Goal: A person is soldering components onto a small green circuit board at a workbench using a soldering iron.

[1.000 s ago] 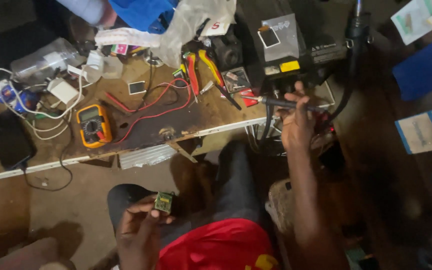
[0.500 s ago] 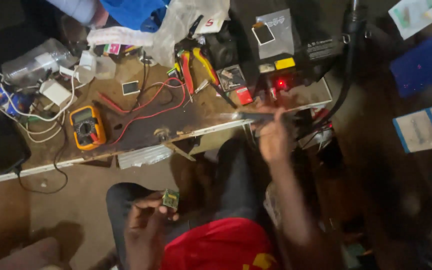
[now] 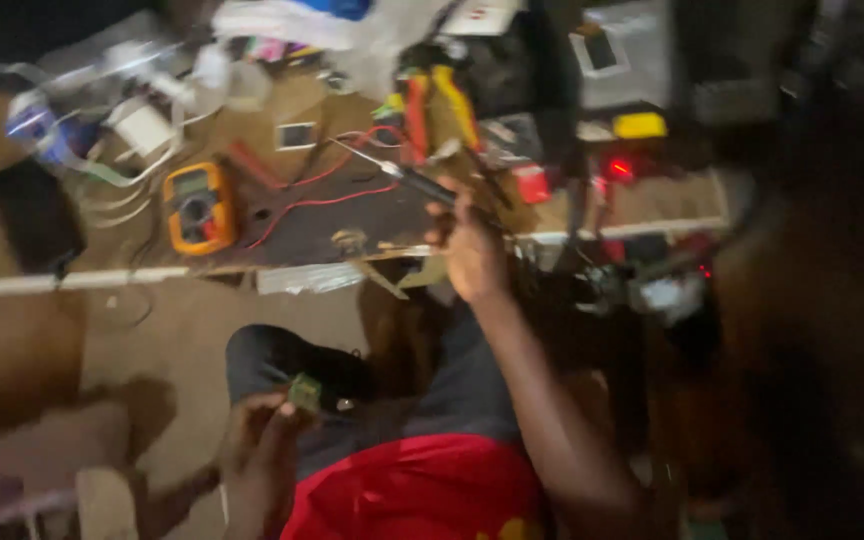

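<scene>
Green, small circuit board [image 3: 304, 392]: pinched in the fingertips of left hand [image 3: 267, 450], low over the lap, above dark trousers and red shirt [image 3: 422, 495]. Soldering iron [image 3: 422, 184]: gripped in closed right hand [image 3: 472, 250] at the workbench [image 3: 352, 225] edge, tip pointing left over the dark top. Adjacent: orange multimeter [image 3: 197, 207] with red leads [image 3: 322, 195], red- and yellow-handled pliers [image 3: 437, 115], white chargers and cables [image 3: 142, 125] far left. Picture blurred; finer parts unreadable.

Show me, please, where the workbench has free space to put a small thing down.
Bare dark surface lies between the yellow multimeter and the right hand, crossed only by red leads. The bench's back edge is crowded: white cables, pliers.
</scene>
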